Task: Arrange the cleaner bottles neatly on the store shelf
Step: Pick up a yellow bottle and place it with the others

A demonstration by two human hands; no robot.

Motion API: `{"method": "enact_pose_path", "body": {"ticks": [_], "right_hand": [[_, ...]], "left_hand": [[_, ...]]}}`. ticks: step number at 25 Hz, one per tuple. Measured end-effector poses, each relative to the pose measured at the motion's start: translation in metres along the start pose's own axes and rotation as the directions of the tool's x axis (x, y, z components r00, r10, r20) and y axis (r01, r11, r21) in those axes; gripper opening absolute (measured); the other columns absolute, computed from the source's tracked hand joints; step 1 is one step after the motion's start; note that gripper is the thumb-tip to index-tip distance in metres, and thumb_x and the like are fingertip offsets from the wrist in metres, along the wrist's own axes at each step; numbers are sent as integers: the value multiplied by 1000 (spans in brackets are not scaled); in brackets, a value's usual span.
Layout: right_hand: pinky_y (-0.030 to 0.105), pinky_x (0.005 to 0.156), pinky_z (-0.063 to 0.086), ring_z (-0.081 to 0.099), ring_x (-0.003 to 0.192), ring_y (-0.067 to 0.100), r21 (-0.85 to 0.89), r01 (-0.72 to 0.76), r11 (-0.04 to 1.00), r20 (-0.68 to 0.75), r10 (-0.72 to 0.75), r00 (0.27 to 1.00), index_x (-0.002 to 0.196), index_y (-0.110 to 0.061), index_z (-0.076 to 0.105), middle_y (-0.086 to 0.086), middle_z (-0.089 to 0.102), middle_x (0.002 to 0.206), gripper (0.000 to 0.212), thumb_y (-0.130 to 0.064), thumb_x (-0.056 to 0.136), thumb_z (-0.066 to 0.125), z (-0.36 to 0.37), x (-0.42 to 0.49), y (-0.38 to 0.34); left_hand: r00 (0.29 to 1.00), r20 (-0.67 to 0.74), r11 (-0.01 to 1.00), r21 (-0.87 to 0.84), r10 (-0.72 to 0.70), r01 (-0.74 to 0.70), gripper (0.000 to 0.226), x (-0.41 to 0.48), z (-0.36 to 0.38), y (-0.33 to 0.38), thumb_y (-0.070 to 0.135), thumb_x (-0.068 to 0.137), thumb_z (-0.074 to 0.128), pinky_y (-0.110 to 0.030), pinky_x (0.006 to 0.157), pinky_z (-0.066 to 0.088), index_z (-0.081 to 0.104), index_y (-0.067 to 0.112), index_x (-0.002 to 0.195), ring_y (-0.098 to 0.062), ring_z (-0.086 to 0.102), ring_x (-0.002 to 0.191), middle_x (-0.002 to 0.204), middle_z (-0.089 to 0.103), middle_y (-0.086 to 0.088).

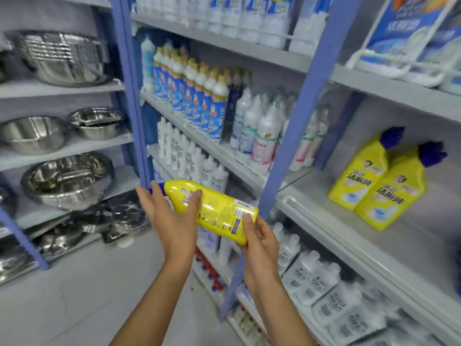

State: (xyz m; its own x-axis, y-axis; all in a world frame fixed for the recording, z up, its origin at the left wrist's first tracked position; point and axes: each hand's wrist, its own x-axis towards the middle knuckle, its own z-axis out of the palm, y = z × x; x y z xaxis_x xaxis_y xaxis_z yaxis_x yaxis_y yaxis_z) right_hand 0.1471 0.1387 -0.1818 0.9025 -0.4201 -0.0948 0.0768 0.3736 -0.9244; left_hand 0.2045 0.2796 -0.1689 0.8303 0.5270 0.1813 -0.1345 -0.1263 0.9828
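A yellow cleaner bottle [217, 208] with a blue cap lies on its side in mid-air in front of the shelves, cap pointing left, back label up. My left hand [172, 216] grips it near the neck. My right hand [259, 240] holds its base end. Two matching yellow bottles [379, 181] with blue caps stand upright, side by side and touching, on the grey shelf [369, 240] at the right.
White and blue bottles [199, 106] fill the middle shelves behind a blue upright post [299, 116]. Steel bowls [67, 178] are stacked on the left shelves. Packs of white bottles [321, 283] lie on the lower right shelf. The pale floor [74, 295] is below.
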Motion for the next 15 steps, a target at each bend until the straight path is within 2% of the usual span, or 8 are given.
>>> {"method": "enact_pose_path", "body": {"ticks": [2, 5, 9, 10, 12, 13, 15], "right_hand": [[43, 97, 57, 73, 108, 26, 29, 45, 999, -52, -44, 998, 126, -11, 66, 6, 77, 112, 34, -25, 94, 67, -1, 0, -26], [41, 93, 58, 73, 105, 25, 68, 112, 991, -118, -104, 988, 125, -12, 68, 8, 76, 115, 33, -25, 94, 65, -13, -1, -57], [33, 86, 61, 74, 103, 21, 88, 170, 982, -186, -152, 971, 129, -13, 66, 8, 75, 118, 52, -35, 82, 72, -39, 1, -86], [37, 91, 60, 73, 107, 23, 88, 171, 981, -202, -150, 968, 130, -12, 66, 9, 75, 119, 58, -38, 79, 74, -44, 3, -90], [48, 102, 54, 70, 114, 30, 100, 163, 982, -224, -137, 965, 130, -11, 66, 11, 74, 120, 57, -38, 80, 73, -51, 8, -94], [51, 105, 52, 69, 116, 32, 116, 156, 981, -229, -127, 965, 130, -11, 66, 12, 74, 120, 54, -37, 83, 71, -54, 10, -95], [53, 105, 51, 70, 114, 31, 140, 131, 981, -231, -97, 968, 127, -8, 66, 13, 75, 118, 45, -34, 91, 67, -58, 15, -99]], "left_hand": [[1000, 30, 999, -49, -4, 5, 96, -2, 20, 28, 41, 81, 84, -31, 122, 29, 32, 15, 158, 0, 27, 144, 170, 7, 1], [995, 105, 994, -107, 3, 8, 97, -15, 46, 59, 37, 82, 83, -29, 112, 39, 28, 19, 160, -6, 44, 131, 169, 14, 0], [983, 184, 980, -192, -19, 55, 102, -39, 75, 70, 42, 82, 82, -42, 109, 48, 21, 25, 161, -18, 50, 138, 170, 11, 6], [980, 196, 976, -211, -15, 57, 103, -46, 80, 71, 46, 80, 81, -43, 109, 48, 20, 28, 161, -17, 50, 138, 168, 19, 5], [970, 241, 964, -254, -16, 79, 96, -59, 89, 71, 46, 81, 79, -37, 105, 51, 24, 30, 158, -13, 58, 130, 154, 48, 3], [963, 269, 951, -291, -21, 102, 86, -65, 93, 74, 40, 84, 79, -32, 99, 55, 33, 25, 155, -12, 64, 121, 143, 60, 1], [939, 338, 900, -387, -66, 203, 55, -70, 101, 81, 24, 88, 79, -26, 84, 59, 54, 12, 135, -21, 72, 106, 119, 73, -7]]}}
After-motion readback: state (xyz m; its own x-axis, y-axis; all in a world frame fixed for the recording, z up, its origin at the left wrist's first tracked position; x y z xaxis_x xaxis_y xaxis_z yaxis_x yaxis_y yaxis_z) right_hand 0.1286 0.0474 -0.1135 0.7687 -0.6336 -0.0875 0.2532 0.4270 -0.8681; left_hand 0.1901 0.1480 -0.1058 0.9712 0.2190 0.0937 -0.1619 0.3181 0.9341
